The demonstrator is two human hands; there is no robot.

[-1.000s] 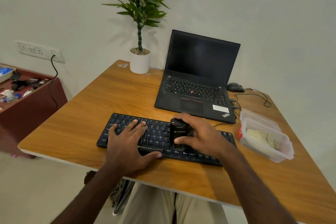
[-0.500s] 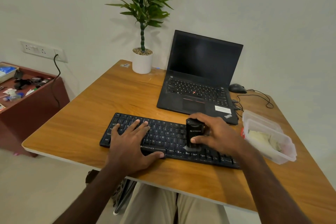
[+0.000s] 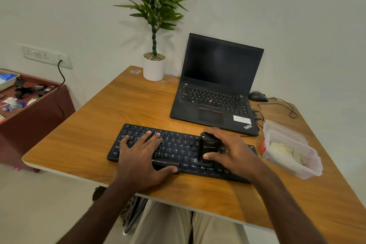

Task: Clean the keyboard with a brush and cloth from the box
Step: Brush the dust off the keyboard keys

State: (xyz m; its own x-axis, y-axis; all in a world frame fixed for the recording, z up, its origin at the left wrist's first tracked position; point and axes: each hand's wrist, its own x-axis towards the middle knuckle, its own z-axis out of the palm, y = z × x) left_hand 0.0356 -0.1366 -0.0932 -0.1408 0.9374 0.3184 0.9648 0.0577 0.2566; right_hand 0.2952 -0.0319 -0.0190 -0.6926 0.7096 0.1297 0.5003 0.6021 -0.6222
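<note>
A black keyboard (image 3: 176,147) lies near the front edge of the wooden desk (image 3: 111,109). My left hand (image 3: 141,159) rests flat on the keyboard's left half, fingers spread, thumb by the space bar. My right hand (image 3: 232,151) grips a stubby black brush (image 3: 209,147) that stands upright on the keys right of centre. A clear plastic box (image 3: 297,159) with a pale cloth (image 3: 285,151) inside sits just right of the keyboard.
An open black laptop (image 3: 215,89) stands behind the keyboard, with a mouse (image 3: 257,96) and cables to its right. A potted plant (image 3: 154,67) is at the desk's back edge. A red-brown side table (image 3: 29,105) with clutter is at left.
My right hand slid the brush to the right along the keyboard, then slightly back to the left. My left hand stayed pressed on the keyboard's left half.
</note>
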